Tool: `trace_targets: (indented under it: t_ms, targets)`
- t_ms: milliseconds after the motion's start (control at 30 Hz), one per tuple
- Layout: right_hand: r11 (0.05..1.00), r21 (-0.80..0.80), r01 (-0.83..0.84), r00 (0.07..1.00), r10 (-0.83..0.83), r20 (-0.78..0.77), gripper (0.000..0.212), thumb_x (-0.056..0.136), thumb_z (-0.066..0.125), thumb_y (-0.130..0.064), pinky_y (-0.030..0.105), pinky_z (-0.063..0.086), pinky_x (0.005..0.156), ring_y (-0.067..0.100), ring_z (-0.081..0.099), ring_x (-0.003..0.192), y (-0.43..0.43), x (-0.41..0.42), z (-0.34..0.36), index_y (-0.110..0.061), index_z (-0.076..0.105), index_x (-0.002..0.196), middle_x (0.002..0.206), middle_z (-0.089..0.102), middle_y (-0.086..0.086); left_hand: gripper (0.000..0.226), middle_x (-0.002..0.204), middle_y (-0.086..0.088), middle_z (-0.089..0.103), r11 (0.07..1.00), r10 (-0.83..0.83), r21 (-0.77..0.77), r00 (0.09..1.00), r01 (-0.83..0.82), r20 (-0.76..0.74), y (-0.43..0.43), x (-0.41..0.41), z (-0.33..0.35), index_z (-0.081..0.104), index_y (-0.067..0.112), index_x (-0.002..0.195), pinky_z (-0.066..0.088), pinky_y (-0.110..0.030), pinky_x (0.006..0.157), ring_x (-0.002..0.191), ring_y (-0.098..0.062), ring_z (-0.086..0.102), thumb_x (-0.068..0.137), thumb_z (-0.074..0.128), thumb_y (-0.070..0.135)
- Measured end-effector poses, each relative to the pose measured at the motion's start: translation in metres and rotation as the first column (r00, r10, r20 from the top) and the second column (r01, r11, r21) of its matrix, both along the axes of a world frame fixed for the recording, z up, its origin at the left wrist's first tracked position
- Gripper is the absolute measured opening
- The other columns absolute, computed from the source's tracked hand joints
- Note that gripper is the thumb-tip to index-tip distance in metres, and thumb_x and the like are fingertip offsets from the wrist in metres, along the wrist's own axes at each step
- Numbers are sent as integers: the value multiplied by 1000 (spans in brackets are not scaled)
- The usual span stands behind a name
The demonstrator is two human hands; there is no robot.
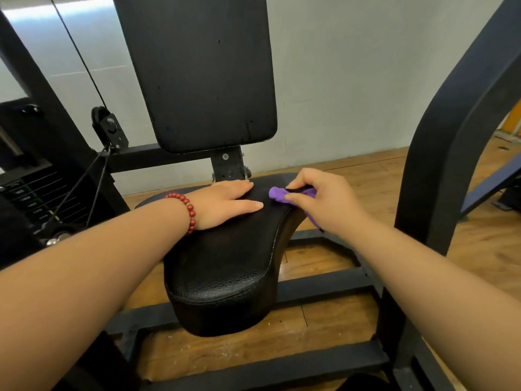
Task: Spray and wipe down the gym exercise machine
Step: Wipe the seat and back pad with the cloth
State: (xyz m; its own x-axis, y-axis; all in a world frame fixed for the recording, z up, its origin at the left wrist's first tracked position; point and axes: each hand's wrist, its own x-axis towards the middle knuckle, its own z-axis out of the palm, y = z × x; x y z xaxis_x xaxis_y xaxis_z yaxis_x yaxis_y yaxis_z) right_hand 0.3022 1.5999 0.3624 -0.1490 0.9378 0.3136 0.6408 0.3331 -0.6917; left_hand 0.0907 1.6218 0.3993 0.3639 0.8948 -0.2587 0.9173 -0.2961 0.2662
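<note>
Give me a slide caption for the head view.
Left hand rests flat on the black seat while the right hand holds a purple cloth against it.

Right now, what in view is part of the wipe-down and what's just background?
In the job: crumpled purple cloth pinched in the right hand; black textured padded seat with the left hand flat on it; black rectangular back pad.
Just there: black weight stack, black cable pulley, red bead bracelet, brown wooden floor. No spray bottle in view.

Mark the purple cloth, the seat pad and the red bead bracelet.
purple cloth [277, 194], head view, bunched left end.
seat pad [225, 266], head view, bare top surface.
red bead bracelet [189, 209], head view, beads midway along.
</note>
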Motion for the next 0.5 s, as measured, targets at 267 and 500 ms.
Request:
trace_targets:
  t_ms: [267, 500]
  targets:
    - [974, -115, 194, 980, -187, 74, 5, 94, 63, -26, 23, 39, 68, 11, 50, 84, 42, -13, 6, -23, 59, 95, 102, 61, 0, 69, 162, 7, 11, 1000, -18, -7, 1000, 18, -8, -1, 1, 2, 14, 25, 155, 9, -32, 119, 149, -14, 9, 97, 36, 56]
    - [992, -80, 100, 987, -89, 135, 6, 93, 63, -27, 23, 43, 69, 10, 54, 88, 34, -11, 8, -29, 58, 92, 100, 60, -5, 71, 163, 7, 10, 1000, -20, -21, 1000, 20, -15, 0, 0, 3, 12, 25, 156, 9, -34, 119, 150, -15, 6, 97, 35, 58]
